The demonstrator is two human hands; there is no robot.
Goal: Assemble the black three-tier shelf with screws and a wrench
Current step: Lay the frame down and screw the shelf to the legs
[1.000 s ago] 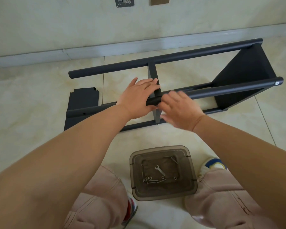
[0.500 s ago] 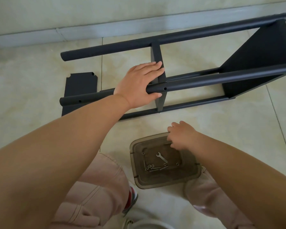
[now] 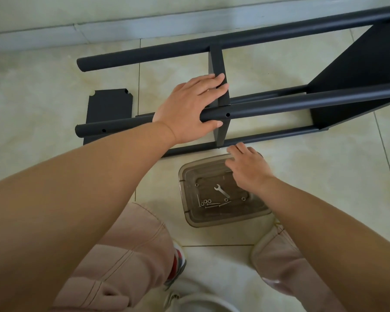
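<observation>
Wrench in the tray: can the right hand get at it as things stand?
Probably yes. The right hand hovers over the far rim of the open tray, and the wrench lies bare on its floor with nothing covering it. The left hand grips the shelf post.

Matt black shelf (image 3: 279, 106); translucent plastic tray (image 3: 189, 212); shiny wrench (image 3: 221, 190).

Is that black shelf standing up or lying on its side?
On its side. The black three-tier shelf frame has its long round poles running level across the tiled floor, with the panels standing on edge between them.
</observation>
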